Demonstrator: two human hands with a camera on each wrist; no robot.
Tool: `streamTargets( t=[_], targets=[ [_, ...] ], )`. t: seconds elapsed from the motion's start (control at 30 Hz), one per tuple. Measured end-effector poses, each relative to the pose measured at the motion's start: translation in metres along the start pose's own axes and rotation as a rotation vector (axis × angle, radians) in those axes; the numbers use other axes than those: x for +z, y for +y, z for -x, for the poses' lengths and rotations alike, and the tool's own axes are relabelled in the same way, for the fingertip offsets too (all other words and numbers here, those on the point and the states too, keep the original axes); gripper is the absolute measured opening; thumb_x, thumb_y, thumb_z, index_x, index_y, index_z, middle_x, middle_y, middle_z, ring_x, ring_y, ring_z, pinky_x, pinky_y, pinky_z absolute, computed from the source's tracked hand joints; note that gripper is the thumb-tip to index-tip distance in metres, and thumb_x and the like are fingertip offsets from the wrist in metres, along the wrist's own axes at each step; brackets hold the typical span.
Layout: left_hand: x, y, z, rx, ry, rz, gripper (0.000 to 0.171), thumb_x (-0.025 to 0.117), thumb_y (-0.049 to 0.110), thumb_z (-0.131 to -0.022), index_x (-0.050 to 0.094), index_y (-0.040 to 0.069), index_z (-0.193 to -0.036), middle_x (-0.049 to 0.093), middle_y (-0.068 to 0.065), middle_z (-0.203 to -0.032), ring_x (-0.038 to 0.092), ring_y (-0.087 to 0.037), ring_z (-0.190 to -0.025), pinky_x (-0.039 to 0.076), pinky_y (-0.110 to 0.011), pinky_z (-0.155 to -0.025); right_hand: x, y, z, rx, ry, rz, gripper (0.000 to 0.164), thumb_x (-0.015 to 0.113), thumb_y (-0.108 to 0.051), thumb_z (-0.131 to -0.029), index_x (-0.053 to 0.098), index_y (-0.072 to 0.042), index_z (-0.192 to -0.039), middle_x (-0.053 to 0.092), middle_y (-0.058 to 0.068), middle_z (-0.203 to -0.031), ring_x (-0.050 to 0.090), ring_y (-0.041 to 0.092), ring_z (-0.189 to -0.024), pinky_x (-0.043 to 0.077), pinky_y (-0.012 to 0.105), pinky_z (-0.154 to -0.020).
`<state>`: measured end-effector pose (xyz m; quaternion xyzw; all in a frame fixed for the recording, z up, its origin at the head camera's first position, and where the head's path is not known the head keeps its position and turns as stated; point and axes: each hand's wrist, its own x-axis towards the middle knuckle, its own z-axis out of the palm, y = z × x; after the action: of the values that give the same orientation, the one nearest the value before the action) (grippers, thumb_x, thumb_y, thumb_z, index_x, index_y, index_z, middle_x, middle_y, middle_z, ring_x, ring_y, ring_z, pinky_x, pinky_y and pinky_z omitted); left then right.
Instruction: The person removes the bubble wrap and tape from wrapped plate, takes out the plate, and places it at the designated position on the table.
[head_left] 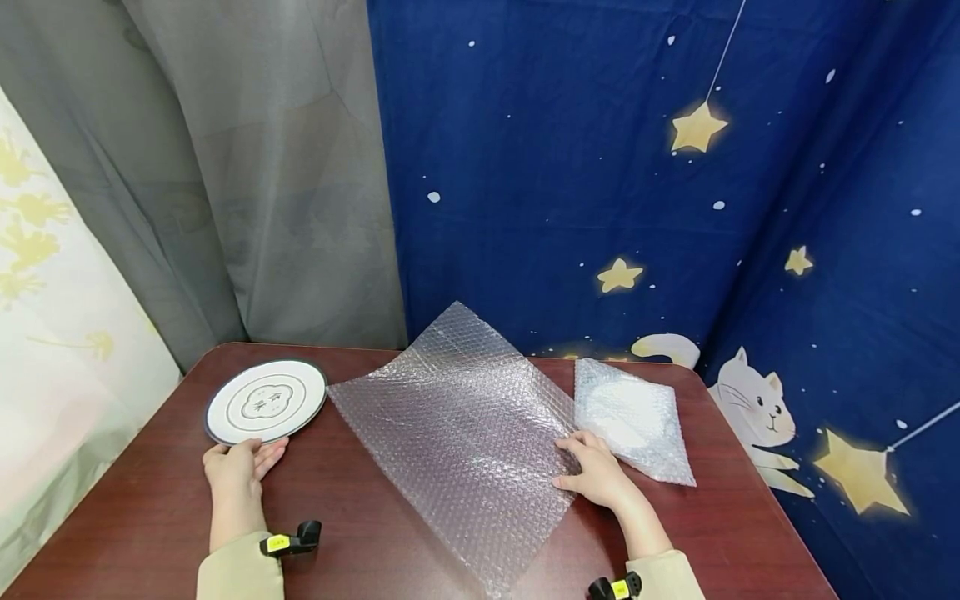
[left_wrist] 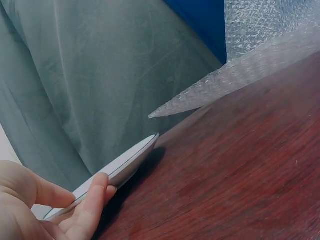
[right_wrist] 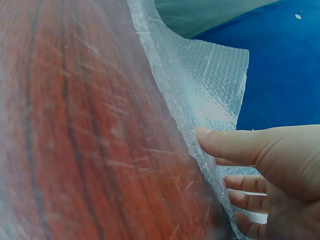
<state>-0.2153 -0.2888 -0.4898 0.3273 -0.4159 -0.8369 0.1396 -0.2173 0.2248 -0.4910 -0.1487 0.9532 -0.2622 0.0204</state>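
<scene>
A white plate [head_left: 292,424] with a dark rim and a small drawing at its centre sits at the table's left. My left hand [head_left: 238,468] pinches its near rim, thumb above and fingers beneath; the left wrist view shows the plate [left_wrist: 125,159] tilted, near edge raised. A large clear sheet of bubble wrap [head_left: 465,425] is spread across the middle, its left corner off the tabletop. At its right edge my right hand [head_left: 596,473] touches it with thumb and fingers spread; in the right wrist view the thumb [right_wrist: 232,143] lies over the sheet's edge.
A flat packet in bubble wrap [head_left: 633,421] lies at the right, just beyond my right hand. All rests on a reddish-brown wooden table [head_left: 352,533]. Grey curtain [head_left: 300,208] and blue star-patterned curtain [head_left: 525,167] hang behind the far edge.
</scene>
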Motion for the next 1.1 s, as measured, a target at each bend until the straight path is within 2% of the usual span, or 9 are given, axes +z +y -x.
streamTargets(
  t=[0.2, 0.47, 0.9, 1.0, 1.1],
  targets=[
    [0.0007, -0.0003, -0.0016, -0.015, -0.002, -0.029, 0.058, 0.036, -0.009, -0.094, 0.005, 0.000, -0.142, 0.062, -0.012, -0.064, 0.069, -0.023, -0.062, 0.057, -0.036, -0.063, -0.0006, 0.0002, 0.0006, 0.000, 0.005, 0.005, 0.058, 0.082, -0.025, -0.076, 0.060, -0.005, -0.125, 0.049, 0.018, -0.126, 0.041, 0.039, -0.119, 0.036, 0.057, -0.097],
    [0.0008, 0.0003, -0.0015, -0.024, -0.010, -0.056, 0.071, 0.036, -0.007, -0.095, -0.011, 0.003, -0.148, 0.063, -0.011, -0.063, 0.069, -0.023, -0.062, 0.057, -0.035, -0.064, -0.0009, -0.0021, 0.0005, -0.003, 0.001, 0.003, 0.057, 0.081, -0.024, -0.077, 0.060, -0.004, -0.126, 0.049, 0.017, -0.124, 0.042, 0.039, -0.118, 0.036, 0.057, -0.096],
    [0.0000, -0.0038, 0.0008, 0.036, -0.034, -0.098, 0.064, 0.038, -0.006, -0.096, -0.003, -0.005, -0.145, 0.065, -0.011, -0.061, 0.069, -0.022, -0.061, 0.057, -0.037, -0.063, -0.0016, -0.0037, 0.0012, -0.016, 0.008, 0.040, 0.058, 0.080, -0.023, -0.078, 0.059, -0.001, -0.127, 0.049, 0.020, -0.125, 0.042, 0.041, -0.119, 0.035, 0.058, -0.097],
    [-0.0010, -0.0045, 0.0019, 0.026, -0.024, -0.091, 0.063, 0.040, -0.004, -0.097, -0.001, -0.006, -0.145, 0.066, -0.011, -0.062, 0.069, -0.022, -0.062, 0.056, -0.037, -0.063, -0.0009, -0.0037, 0.0022, -0.023, 0.010, 0.053, 0.057, 0.079, -0.024, -0.079, 0.059, -0.001, -0.128, 0.049, 0.021, -0.125, 0.042, 0.041, -0.120, 0.035, 0.058, -0.097],
    [-0.0024, -0.0047, 0.0037, 0.006, -0.037, -0.098, 0.066, 0.042, 0.000, -0.098, -0.004, -0.004, -0.146, 0.067, -0.011, -0.065, 0.070, -0.022, -0.065, 0.056, -0.037, -0.066, 0.0003, -0.0042, 0.0032, -0.024, 0.014, 0.064, 0.056, 0.078, -0.023, -0.080, 0.058, -0.001, -0.128, 0.049, 0.022, -0.127, 0.040, 0.043, -0.122, 0.033, 0.058, -0.099]
  ],
)
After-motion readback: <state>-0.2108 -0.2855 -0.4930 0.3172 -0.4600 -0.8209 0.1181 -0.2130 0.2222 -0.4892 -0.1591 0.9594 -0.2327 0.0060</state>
